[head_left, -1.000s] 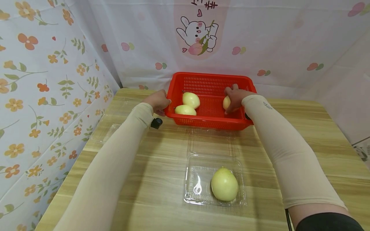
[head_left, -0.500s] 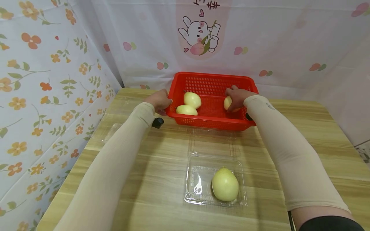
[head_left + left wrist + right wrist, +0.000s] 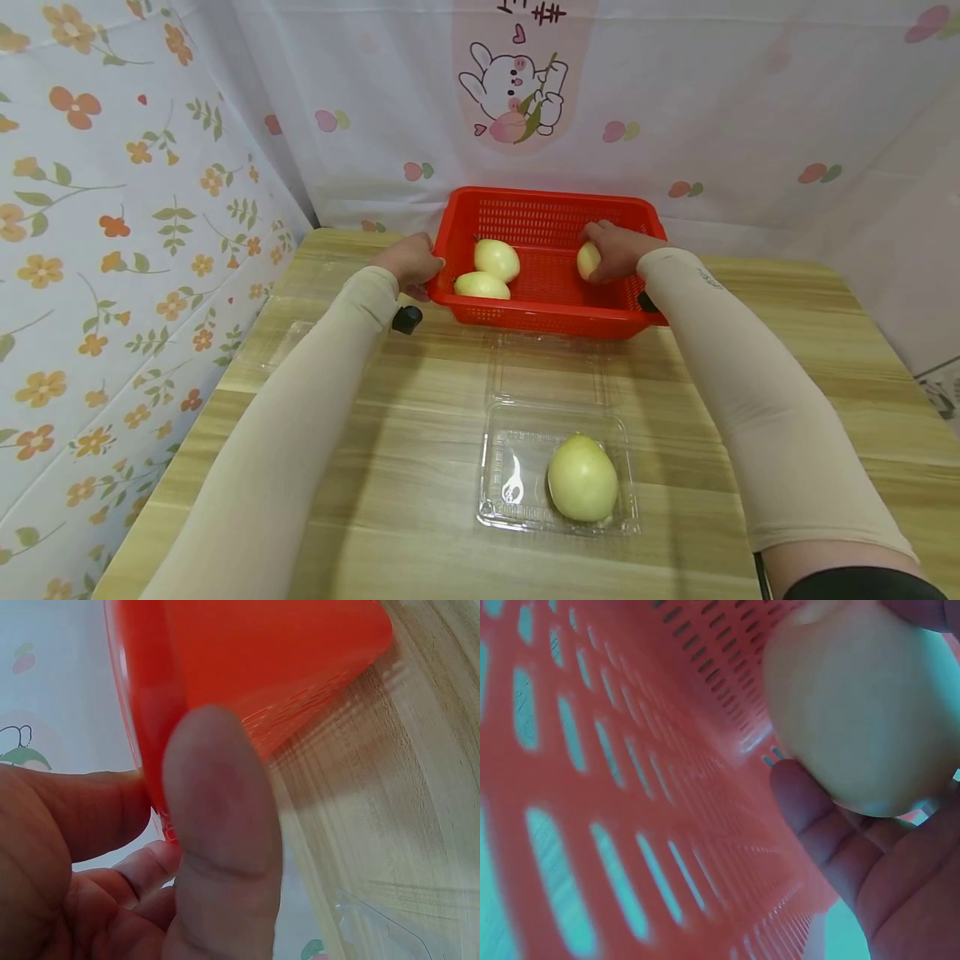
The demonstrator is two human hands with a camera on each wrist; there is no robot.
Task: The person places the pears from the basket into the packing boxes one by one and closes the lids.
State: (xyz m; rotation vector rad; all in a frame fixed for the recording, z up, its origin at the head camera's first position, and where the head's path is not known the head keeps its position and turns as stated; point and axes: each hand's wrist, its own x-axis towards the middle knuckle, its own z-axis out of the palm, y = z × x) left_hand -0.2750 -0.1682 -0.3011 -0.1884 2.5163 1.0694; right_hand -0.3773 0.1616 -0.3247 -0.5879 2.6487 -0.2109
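Observation:
My left hand [image 3: 411, 265] pinches the left rim of a red plastic basket [image 3: 551, 310]; in the left wrist view the thumb and fingers are on either side of that rim [image 3: 154, 712]. Inside the basket, my right hand [image 3: 618, 252] grips a pale yellow pear [image 3: 587, 260]. The right wrist view shows that pear [image 3: 862, 705] with thumb and fingers around it, beside the slotted basket wall [image 3: 630, 802]. Two more pears, one behind [image 3: 497, 260] and one in front [image 3: 482, 286], lie at the basket's left end.
An opened clear plastic clamshell box [image 3: 517, 525] lies in front of the basket, with one pear [image 3: 583, 479] in its right half. More clear plastic packaging [image 3: 288, 337] sits at the table's left. A printed cloth [image 3: 360, 67] hangs behind the wooden table [image 3: 420, 467].
The right hand's fingers have drawn closer around the pear in the basket, and the hand has shifted slightly. The left hand stays on the rim.

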